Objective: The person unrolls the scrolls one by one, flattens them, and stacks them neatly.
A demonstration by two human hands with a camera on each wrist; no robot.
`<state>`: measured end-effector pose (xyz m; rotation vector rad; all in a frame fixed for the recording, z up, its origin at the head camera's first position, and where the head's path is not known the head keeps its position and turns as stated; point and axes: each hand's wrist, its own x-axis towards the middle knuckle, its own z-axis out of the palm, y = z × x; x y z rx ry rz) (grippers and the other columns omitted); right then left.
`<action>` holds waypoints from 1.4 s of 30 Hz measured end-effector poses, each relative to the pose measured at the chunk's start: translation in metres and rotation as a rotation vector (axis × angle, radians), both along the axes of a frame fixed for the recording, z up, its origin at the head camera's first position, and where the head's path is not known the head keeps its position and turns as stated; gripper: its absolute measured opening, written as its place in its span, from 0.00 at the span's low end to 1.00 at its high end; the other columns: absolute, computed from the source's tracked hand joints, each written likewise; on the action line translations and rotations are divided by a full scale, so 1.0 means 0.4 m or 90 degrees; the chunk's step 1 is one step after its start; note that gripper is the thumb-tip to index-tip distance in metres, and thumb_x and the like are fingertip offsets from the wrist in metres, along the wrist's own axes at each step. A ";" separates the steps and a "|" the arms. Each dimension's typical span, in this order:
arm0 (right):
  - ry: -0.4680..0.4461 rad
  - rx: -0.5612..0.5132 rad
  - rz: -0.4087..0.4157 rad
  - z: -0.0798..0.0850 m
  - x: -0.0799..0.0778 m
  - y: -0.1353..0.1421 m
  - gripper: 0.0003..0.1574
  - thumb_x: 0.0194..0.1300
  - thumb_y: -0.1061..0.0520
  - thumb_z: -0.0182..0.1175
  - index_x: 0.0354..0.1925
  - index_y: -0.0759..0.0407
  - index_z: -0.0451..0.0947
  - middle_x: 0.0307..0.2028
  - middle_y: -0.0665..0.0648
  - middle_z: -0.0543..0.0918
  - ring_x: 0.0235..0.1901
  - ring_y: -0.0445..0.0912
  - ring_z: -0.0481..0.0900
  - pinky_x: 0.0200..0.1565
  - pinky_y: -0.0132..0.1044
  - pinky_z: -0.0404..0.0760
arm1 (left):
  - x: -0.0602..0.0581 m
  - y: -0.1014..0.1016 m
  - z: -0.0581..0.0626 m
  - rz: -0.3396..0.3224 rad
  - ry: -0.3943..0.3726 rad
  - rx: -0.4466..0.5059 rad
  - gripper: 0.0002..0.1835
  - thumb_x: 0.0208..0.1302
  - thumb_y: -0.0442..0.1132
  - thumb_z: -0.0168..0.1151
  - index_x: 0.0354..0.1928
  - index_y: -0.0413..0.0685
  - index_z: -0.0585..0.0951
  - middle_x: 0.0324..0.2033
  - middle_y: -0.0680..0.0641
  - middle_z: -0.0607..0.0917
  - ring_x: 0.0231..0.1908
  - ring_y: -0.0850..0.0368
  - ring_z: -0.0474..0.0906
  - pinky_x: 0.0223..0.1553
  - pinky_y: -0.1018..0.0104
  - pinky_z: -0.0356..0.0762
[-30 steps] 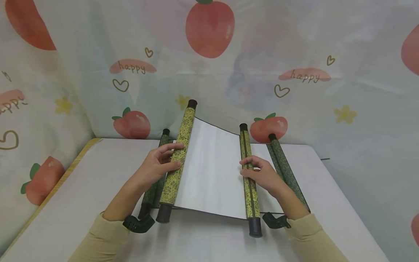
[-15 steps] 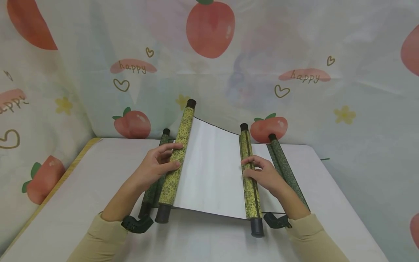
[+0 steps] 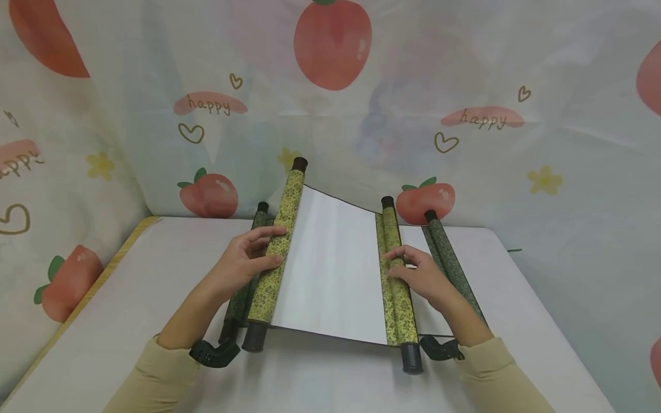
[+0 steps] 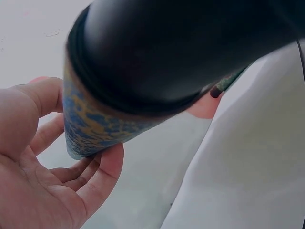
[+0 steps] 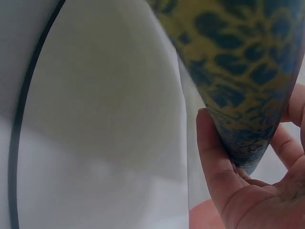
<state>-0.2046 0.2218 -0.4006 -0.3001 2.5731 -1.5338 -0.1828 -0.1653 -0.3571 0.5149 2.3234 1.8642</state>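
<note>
A partly unrolled hanging scroll, its white sheet (image 3: pixel 330 264) framed by yellow patterned cloth, is held up in front of me in the head view. My left hand (image 3: pixel 245 261) grips the thicker left roll (image 3: pixel 264 292), thumb and fingers round its middle. On the other side my right hand (image 3: pixel 426 278) holds the thinner right rod (image 3: pixel 404 298), beside a flat strip of yellow border. Both ends carry black caps. The left wrist view shows a large dark cap (image 4: pixel 162 47) above the fingers; in the right wrist view, fingers (image 5: pixel 217 167) wrap the patterned rod (image 5: pixel 238 81).
Behind the held scroll, a second scroll with dark green rolls, right (image 3: pixel 457 269) and left (image 3: pixel 237 304), lies spread on the white table (image 3: pixel 129 287). A peach-printed cloth (image 3: pixel 330 132) hangs at the back and sides. Black wrist cameras (image 3: pixel 214 354) sit on both wrists.
The right rod has shifted slightly right and turned, so more of the yellow border strip shows beside it. The left roll has moved slightly left. Both hands keep their hold.
</note>
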 end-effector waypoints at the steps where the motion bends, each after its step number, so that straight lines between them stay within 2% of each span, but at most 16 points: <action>1: 0.002 0.000 -0.004 0.001 -0.001 0.001 0.17 0.68 0.62 0.58 0.55 0.61 0.77 0.60 0.64 0.76 0.51 0.57 0.72 0.42 0.45 0.75 | 0.000 0.000 0.000 0.000 0.001 -0.001 0.29 0.66 0.36 0.66 0.68 0.53 0.73 0.68 0.48 0.71 0.69 0.44 0.65 0.60 0.46 0.70; 6: -0.011 -0.004 -0.009 0.001 -0.003 -0.003 0.18 0.68 0.60 0.59 0.55 0.61 0.77 0.60 0.64 0.76 0.47 0.55 0.74 0.41 0.44 0.76 | -0.002 -0.005 -0.001 -0.003 0.007 -0.004 0.29 0.66 0.36 0.66 0.69 0.52 0.72 0.70 0.48 0.70 0.71 0.44 0.62 0.63 0.44 0.67; 10: -0.030 -0.011 0.006 -0.007 -0.003 -0.010 0.20 0.68 0.57 0.63 0.56 0.60 0.76 0.60 0.64 0.75 0.49 0.54 0.74 0.43 0.43 0.76 | -0.001 -0.011 -0.003 -0.002 0.001 -0.002 0.29 0.66 0.36 0.65 0.69 0.52 0.72 0.69 0.48 0.70 0.70 0.44 0.63 0.62 0.44 0.67; 14: -0.023 -0.022 0.000 -0.012 -0.003 -0.009 0.18 0.68 0.59 0.62 0.56 0.60 0.76 0.61 0.63 0.76 0.50 0.54 0.74 0.43 0.43 0.77 | 0.000 -0.016 -0.006 0.005 0.005 -0.009 0.29 0.66 0.36 0.66 0.69 0.51 0.73 0.69 0.47 0.70 0.70 0.42 0.63 0.64 0.42 0.65; 20: -0.036 -0.018 -0.004 -0.011 -0.001 -0.008 0.18 0.69 0.60 0.61 0.56 0.60 0.76 0.61 0.64 0.76 0.47 0.53 0.75 0.42 0.41 0.78 | 0.006 -0.022 -0.009 0.016 0.007 -0.016 0.29 0.66 0.36 0.66 0.68 0.50 0.73 0.71 0.46 0.67 0.72 0.40 0.59 0.67 0.38 0.60; 25: -0.043 -0.017 -0.008 -0.010 0.002 -0.005 0.19 0.69 0.60 0.60 0.57 0.61 0.75 0.61 0.64 0.76 0.43 0.52 0.74 0.40 0.40 0.77 | 0.006 -0.024 -0.011 0.015 0.002 -0.012 0.29 0.66 0.36 0.66 0.68 0.51 0.73 0.70 0.47 0.68 0.71 0.42 0.61 0.66 0.40 0.62; 30: -0.039 -0.013 -0.014 -0.002 0.007 0.001 0.18 0.68 0.61 0.60 0.56 0.61 0.75 0.61 0.65 0.76 0.38 0.50 0.74 0.36 0.39 0.76 | 0.007 -0.022 -0.015 0.014 0.005 -0.019 0.29 0.66 0.36 0.66 0.68 0.51 0.73 0.68 0.45 0.71 0.67 0.43 0.67 0.61 0.46 0.69; 35: -0.027 -0.014 -0.008 0.009 0.012 0.006 0.18 0.68 0.63 0.59 0.56 0.62 0.76 0.61 0.66 0.76 0.38 0.49 0.75 0.36 0.39 0.76 | 0.007 -0.021 -0.017 0.004 0.011 -0.027 0.26 0.67 0.35 0.62 0.67 0.51 0.74 0.65 0.44 0.74 0.59 0.49 0.72 0.53 0.56 0.74; 39: -0.013 -0.007 -0.004 0.020 0.016 0.012 0.19 0.68 0.62 0.59 0.56 0.63 0.76 0.62 0.66 0.76 0.42 0.50 0.77 0.39 0.40 0.77 | 0.001 -0.025 -0.021 -0.014 0.027 -0.048 0.19 0.68 0.33 0.58 0.60 0.45 0.78 0.58 0.43 0.78 0.40 0.55 0.74 0.40 0.62 0.74; 42: -0.012 0.001 -0.008 0.025 0.020 0.018 0.19 0.68 0.62 0.60 0.56 0.62 0.76 0.62 0.65 0.75 0.43 0.51 0.78 0.40 0.40 0.77 | -0.007 -0.027 -0.027 -0.025 0.038 -0.079 0.12 0.69 0.35 0.59 0.52 0.45 0.80 0.51 0.43 0.79 0.29 0.56 0.68 0.33 0.63 0.72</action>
